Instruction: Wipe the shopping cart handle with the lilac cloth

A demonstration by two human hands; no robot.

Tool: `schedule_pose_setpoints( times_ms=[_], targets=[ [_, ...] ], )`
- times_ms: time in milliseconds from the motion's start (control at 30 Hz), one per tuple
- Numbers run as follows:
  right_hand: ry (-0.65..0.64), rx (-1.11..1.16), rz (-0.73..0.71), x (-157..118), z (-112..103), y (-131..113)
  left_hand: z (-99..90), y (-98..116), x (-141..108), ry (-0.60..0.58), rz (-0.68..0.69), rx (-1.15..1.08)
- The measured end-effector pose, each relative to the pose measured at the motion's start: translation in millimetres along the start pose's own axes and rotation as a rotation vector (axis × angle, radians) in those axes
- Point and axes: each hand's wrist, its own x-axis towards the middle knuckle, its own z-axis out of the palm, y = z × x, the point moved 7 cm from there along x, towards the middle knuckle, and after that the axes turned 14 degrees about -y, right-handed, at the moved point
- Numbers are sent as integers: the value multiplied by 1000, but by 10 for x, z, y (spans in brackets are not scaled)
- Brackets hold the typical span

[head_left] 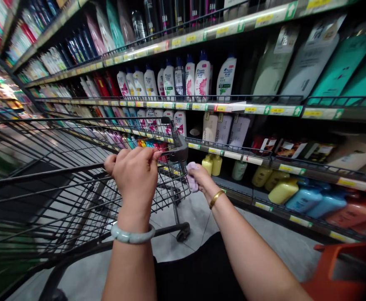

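My left hand (135, 175) is wrapped round the top bar of a black wire shopping cart (85, 196), close to the cart's corner. A pale jade-like bangle (133, 234) sits on that wrist. Just right of the cart's corner, my right hand (203, 177) is closed on a crumpled lilac cloth (193, 177). Whether those fingers also touch the cart frame I cannot tell. A gold bangle (217, 199) circles the right wrist.
Shelves of shampoo bottles (203, 77) run along the right and back, with price labels on their edges. Low down stand yellow and blue bottles (303, 198). An orange object (333, 271) is at lower right. A cart wheel (183, 233) rests on the grey tiled floor.
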Motion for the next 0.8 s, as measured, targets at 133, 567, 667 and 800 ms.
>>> schedule_pose_setpoints(
  times_ms=[133,567,667,800],
  targets=[
    [80,88,-192,-94,9,-494,19,-13,3,2,-11,1],
    [210,202,-291,-270,-23,-690,63,82,28,19,-8,-42],
    [292,226,-463,-395,-30,-911,78,104,31,27,-6,-57],
    [363,82,-366,-311,-75,-628,98,132,34,25,4,-76]
  ],
)
